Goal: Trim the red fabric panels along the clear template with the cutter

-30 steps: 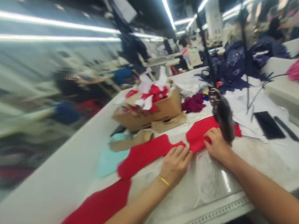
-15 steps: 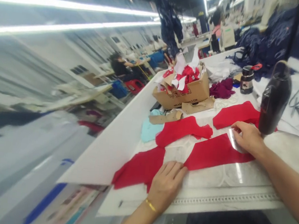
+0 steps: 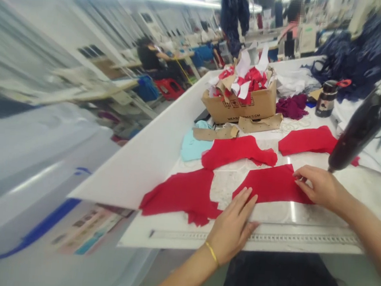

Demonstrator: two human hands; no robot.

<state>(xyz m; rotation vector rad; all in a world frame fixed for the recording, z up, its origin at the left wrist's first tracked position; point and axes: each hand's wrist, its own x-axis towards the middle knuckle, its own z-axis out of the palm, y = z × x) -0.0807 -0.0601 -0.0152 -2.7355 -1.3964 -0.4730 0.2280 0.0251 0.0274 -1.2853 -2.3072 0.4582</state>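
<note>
Smoothing the red cut fabric panel (image 3: pixel 273 188) on the white worktable (image 3: pixel 156 158) seemed the step: left hand (image 3: pixel 233 227) lay open on one corner, right hand (image 3: pixel 320 187) pressed unclenched on the other end; shifting it would need even pull.

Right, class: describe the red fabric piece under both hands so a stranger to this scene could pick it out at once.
On the long white table, a cardboard box of scraps stands far back. Of the four red pieces in front of it, find the near right piece. Only it has the left hand and the right hand on its ends.
</note>
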